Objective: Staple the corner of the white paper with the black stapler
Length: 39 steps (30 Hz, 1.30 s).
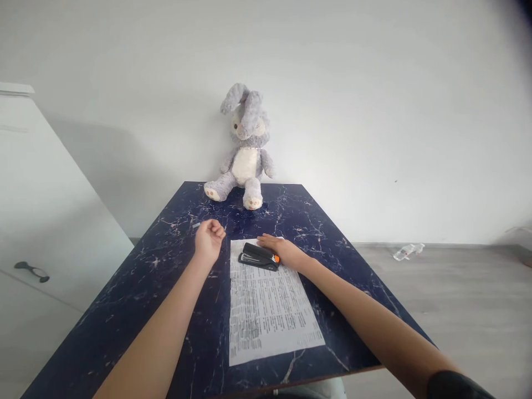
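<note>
Head view: I look down at two bare arms over a dark blue desk (137, 288).
Right fingers (266, 240): they lie flat and spread by the far end of the black stapler (258, 256). They touch it, but they are not curled round it.
Right hand (279, 249): it rests on the top of the paper (266, 302), just behind the stapler.
Left fingers (215, 226): they are curled in, like a loose fist. I cannot tell if they hold something small.
Left hand (209, 239): it sits on the desk, just left of the paper, not touching the stapler.
Small bit (196, 225): a tiny pale thing lies on the desk near the left hand. It is too small for me to name.
Stapler: it lies on its side across the top edge of the paper, orange tip toward the right hand.
Paper: one printed sheet, flat, in the middle of the desk.
Doing it well: I think the right hand should wrap round the stapler firmly, and the left hand should press the paper flat so it does not slide.
Farther off: a grey toy bunny (244, 149) sits at the back of the desk against the wall, and a bottle (408, 251) lies on the floor.
</note>
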Motion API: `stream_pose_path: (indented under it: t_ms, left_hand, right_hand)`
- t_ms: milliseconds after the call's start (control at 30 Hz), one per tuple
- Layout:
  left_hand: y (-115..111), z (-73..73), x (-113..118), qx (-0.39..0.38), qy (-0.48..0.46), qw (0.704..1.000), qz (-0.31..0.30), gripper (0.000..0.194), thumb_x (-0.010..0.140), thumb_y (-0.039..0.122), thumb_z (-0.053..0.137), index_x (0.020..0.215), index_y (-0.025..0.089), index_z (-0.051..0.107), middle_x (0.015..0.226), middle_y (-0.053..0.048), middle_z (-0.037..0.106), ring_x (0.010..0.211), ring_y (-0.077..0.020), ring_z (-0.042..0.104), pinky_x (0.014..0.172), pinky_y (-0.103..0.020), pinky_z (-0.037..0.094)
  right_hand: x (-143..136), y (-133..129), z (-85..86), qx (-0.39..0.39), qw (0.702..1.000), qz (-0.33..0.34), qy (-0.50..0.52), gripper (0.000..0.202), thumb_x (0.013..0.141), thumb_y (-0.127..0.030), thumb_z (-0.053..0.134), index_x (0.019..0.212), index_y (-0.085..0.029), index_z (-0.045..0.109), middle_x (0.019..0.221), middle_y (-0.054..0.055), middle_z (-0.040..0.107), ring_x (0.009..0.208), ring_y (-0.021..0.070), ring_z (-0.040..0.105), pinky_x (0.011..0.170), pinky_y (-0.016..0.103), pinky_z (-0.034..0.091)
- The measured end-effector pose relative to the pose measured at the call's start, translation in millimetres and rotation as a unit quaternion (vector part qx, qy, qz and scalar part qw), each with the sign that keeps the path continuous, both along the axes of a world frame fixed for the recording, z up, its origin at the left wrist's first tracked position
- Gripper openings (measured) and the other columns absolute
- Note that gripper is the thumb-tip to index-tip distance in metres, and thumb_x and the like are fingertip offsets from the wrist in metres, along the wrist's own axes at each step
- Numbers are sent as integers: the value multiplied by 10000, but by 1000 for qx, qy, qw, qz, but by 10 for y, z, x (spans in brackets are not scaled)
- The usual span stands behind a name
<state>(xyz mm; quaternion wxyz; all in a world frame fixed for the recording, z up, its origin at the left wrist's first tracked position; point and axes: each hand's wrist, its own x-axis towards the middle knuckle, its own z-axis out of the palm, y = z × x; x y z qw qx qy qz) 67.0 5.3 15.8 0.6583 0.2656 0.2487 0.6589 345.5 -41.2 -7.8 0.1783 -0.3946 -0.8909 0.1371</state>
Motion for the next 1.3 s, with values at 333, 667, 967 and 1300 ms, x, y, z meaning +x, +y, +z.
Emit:
stream_pose_path:
  t_ms: [333, 667, 967, 1300]
  left_hand:
    - [-177, -379, 583, 76, 342, 936, 40, 269, 836, 419, 659, 901, 165, 722, 937, -122, 762, 950, -280, 745, 925, -426, 568]
    - [-227, -297, 576, 79, 324, 943, 14, 312, 860, 447, 670, 914, 153, 761, 969, -133, 785, 962, -290, 751, 938, -414, 565]
    - [-245, -213, 504, 3, 213, 976, -42, 527, 948, 558, 562, 916, 79, 779, 1010, -220, 790, 974, -299, 778, 989, -409, 564]
    - [-247, -164, 501, -41, 185, 981, -29, 465, 1008, 429, 476, 870, 87, 759, 949, -201, 796, 920, -275, 789, 998, -437, 572]
  right_hand:
    - [61, -29, 6, -5, 992, -49, 117, 464, 925, -28, 493, 1296, -171, 731, 1409, 107, 680, 1394, 296, 570, 1195, 463, 433]
    - [322, -210, 326, -279, 912, 75, 292, 416, 891, -263, 697, 1299, -191, 738, 1195, 81, 759, 1027, 234, 692, 901, 347, 551]
    - [314, -215, 363, -314, 898, 96, 293, 437, 869, -321, 756, 1289, -197, 747, 1186, 87, 770, 1009, 250, 709, 905, 397, 567]
    - [-13, -344, 308, -125, 961, 25, 245, 358, 843, -317, 784, 1178, -195, 746, 1150, 76, 758, 990, 239, 698, 846, 335, 553]
